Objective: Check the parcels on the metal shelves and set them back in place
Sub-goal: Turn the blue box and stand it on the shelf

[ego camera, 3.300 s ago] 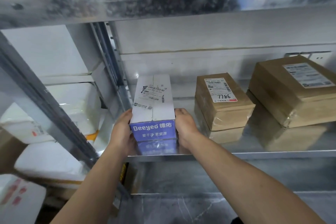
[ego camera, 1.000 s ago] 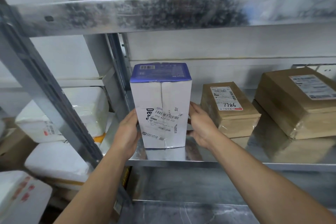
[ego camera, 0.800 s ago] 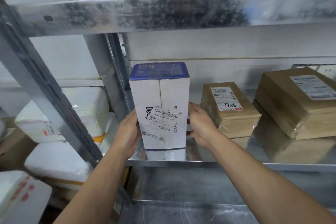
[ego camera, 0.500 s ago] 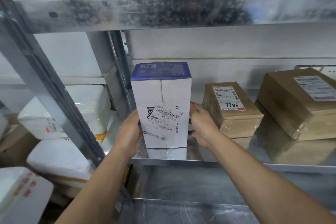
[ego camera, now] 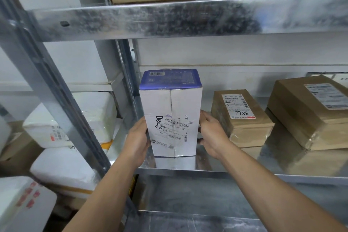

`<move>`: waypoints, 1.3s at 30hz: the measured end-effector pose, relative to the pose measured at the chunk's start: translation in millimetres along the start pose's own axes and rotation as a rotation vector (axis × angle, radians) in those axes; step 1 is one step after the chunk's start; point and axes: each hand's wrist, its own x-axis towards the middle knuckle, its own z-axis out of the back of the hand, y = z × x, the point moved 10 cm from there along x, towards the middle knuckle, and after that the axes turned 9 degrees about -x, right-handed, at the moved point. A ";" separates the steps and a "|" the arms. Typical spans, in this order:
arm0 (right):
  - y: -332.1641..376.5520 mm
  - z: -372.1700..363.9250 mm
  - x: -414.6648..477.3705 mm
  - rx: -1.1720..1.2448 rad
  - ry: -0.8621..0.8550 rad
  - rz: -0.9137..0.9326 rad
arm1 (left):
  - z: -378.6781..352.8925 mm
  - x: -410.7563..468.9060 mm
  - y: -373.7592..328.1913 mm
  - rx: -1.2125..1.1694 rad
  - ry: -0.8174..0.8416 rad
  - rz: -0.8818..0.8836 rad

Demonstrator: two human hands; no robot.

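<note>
my left hand (ego camera: pixel 138 139) + right hand (ego camera: pixel 211 133) grip white blue-topped box (ego camera: pixel 171 111) by its sides | box upright on metal shelf (ego camera: pixel 188 172) | brown parcel "7786" (ego camera: pixel 243 128) just beside my right hand

A plain white wall (ego camera: pixel 207 52) runs behind the galvanised metal shelves (ego camera: pixel 150 17), whose shiny decks mirror soft, even light. A slanted steel upright (ego camera: pixel 47 73) crosses the left side, and a perforated post (ego camera: pixel 128 58) stands close to the wall.
</note>
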 end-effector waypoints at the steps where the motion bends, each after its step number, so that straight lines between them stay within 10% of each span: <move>1: 0.9 -0.1 -0.8 0.002 -0.001 0.008 | 0.8 -0.4 -0.4 -0.013 -0.008 -0.001; 39: 16.0 3.7 14.2 -0.007 0.053 0.132 | 1.1 -9.3 -16.1 -0.114 -0.005 0.047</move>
